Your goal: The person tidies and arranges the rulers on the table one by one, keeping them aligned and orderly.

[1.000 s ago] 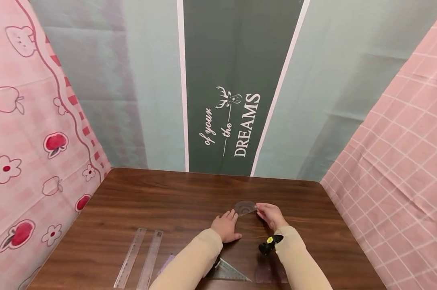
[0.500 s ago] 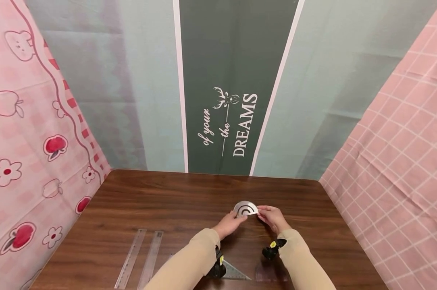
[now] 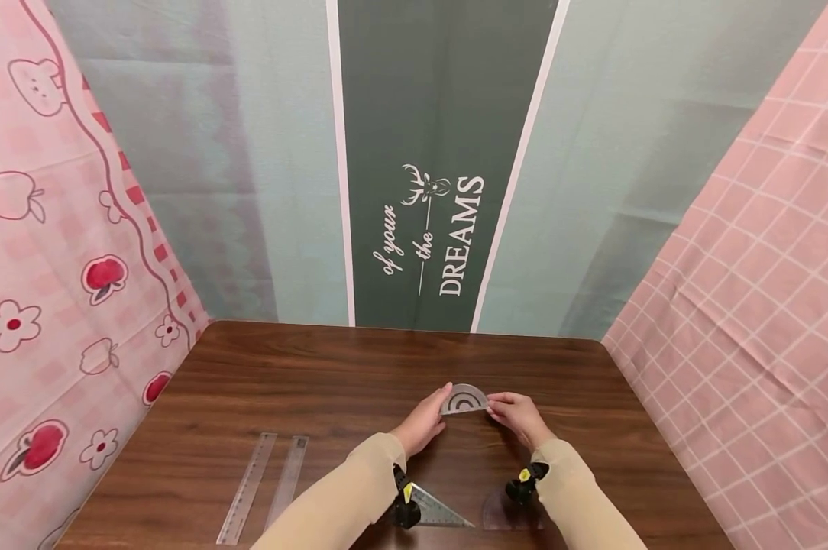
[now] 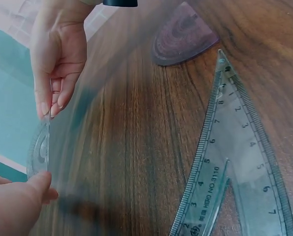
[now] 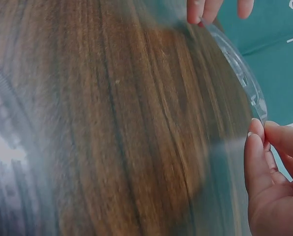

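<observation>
A clear protractor (image 3: pixel 465 389) is held between both hands over the far middle of the table, tilted up with its curved edge away from the person. My left hand (image 3: pixel 421 421) grips its left corner, thumb along the side. At the right corner, my right hand (image 3: pixel 519 417) pinches it between thumb and fingertips. The left wrist view shows the protractor (image 4: pixel 38 150) nearly edge-on, a hand at each end. Nearer the person lie a clear triangular set square (image 3: pixel 436 510) and a purplish protractor (image 4: pixel 183 37), the latter partly hidden by the right wrist camera in the head view.
Two clear straight rulers lie side by side at the left, one ruler (image 3: pixel 247 489) fully in sight and the other ruler (image 3: pixel 288 477) partly under the left sleeve. Curtains surround the brown wooden table (image 3: pixel 345 359) at the back and sides.
The protractor has come up from lying flat into a tilted hold. My left hand went from flat beside it to gripping its left corner; the right hand stays at the right corner.
</observation>
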A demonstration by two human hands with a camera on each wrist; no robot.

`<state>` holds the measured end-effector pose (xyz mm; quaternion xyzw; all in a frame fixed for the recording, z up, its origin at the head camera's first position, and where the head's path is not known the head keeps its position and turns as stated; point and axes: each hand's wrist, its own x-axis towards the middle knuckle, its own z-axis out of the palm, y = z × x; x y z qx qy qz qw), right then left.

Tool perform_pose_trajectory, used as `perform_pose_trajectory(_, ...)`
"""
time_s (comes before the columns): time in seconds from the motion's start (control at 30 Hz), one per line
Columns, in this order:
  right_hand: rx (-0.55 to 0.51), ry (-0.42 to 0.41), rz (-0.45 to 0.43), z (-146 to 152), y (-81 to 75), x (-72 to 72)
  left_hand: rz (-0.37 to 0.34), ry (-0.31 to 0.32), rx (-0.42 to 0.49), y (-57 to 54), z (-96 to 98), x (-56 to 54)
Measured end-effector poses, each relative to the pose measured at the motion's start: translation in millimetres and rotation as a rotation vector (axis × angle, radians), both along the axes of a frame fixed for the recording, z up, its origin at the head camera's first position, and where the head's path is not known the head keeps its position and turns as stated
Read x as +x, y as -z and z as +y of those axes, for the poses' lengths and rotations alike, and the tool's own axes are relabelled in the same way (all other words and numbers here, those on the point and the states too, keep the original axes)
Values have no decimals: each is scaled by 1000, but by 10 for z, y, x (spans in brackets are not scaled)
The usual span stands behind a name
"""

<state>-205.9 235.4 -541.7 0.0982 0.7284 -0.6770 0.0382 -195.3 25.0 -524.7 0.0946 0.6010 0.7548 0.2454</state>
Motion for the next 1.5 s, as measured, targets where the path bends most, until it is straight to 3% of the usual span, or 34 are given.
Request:
perform_pose_trajectory(0.43, 7, -71, 7, 138, -1, 167, -94, 48, 121, -63, -31, 171)
perform_pose_trajectory(1.0, -122, -225, 10, 311, -14, 356, -70, 169, 114, -146, -150, 288)
perform_pose_trajectory(1.5, -69, -289, -26, 376, -78, 451, -72, 195, 109, -178, -141, 400)
